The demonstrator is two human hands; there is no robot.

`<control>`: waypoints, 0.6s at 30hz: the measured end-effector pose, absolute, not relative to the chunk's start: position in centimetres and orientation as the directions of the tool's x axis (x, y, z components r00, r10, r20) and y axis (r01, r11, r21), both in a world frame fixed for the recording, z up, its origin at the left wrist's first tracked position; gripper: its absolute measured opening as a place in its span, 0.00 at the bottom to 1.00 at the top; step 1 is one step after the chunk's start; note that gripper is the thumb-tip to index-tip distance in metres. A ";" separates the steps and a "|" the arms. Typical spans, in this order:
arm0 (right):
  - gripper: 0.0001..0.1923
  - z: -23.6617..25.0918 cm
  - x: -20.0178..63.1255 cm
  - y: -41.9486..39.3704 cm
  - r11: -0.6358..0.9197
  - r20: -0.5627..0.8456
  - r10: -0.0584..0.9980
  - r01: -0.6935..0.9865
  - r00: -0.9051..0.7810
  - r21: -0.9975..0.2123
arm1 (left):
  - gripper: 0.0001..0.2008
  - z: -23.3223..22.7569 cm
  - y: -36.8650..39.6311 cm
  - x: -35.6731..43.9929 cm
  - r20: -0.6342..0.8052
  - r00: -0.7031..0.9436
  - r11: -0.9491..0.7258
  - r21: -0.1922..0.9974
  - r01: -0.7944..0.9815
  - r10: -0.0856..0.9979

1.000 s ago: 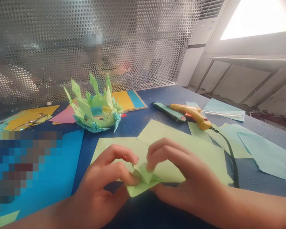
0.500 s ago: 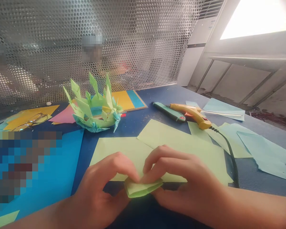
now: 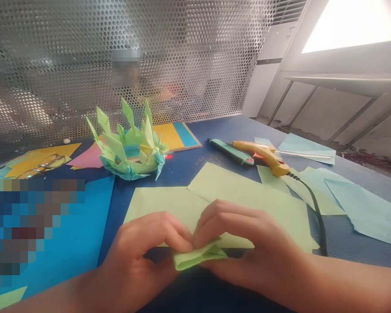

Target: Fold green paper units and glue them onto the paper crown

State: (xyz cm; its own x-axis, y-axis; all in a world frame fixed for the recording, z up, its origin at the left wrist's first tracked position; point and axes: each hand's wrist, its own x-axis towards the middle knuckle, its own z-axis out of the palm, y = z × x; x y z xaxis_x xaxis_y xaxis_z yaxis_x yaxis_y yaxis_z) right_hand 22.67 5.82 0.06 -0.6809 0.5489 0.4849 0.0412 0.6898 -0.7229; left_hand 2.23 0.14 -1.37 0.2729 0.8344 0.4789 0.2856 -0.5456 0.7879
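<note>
Both hands low at the near edge of the blue surface (image 3: pixel 215 130), working 1 small folded piece of green paper (image 3: pixel 197 256).

Change over the last second: the piece stood open with a flap raised between the fingertips; it was then pressed flat, and now its right end is lifting again into a low peak. Reads as a crease set and the next fold being opened.

Left hand (image 3: pixel 140 256): fingers curled down, tips pinching the left end of the piece against the thumb. Closed grip on the paper.

Right hand (image 3: pixel 247 248): fingers bent over the top, tips meeting the left hand's, thumb underneath. Also closed on the piece.

The piece sits just in front of 2 overlapping pale green sheets (image 3: pixel 247 195), held slightly off the surface.

Containers: only 1 bowl-like thing, the spiky green paper crown (image 3: pixel 128 150), well behind the hands. Contents cannot be made out.

Nearby: yellow glue gun (image 3: pixel 263 156) with black cord (image 3: pixel 316 213), teal craft knife (image 3: pixel 231 153), glasses (image 3: pixel 44 165).
</note>
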 end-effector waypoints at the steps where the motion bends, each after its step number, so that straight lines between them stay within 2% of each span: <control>1: 0.07 0.1 22.7 5.8 0.696 0.490 0.538 0.035 -0.686 -0.717 | 0.10 -1.3 0.2 2.2 0.488 0.274 -0.554 0.782 0.285 0.829; 11: 0.11 0.5 23.0 5.5 0.789 0.556 0.465 0.037 -0.689 -0.613 | 0.18 -1.4 0.2 2.0 0.489 0.353 -0.592 0.746 0.304 0.797; 14: 0.10 0.4 22.9 5.4 0.789 0.555 0.504 0.091 -0.662 -0.608 | 0.16 -1.5 0.2 2.2 0.403 0.323 -0.499 0.808 0.314 0.856; 18: 0.08 0.4 22.6 5.2 0.737 0.510 0.582 0.145 -0.633 -0.661 | 0.08 -1.3 0.2 2.3 0.234 0.245 -0.317 0.863 0.393 0.941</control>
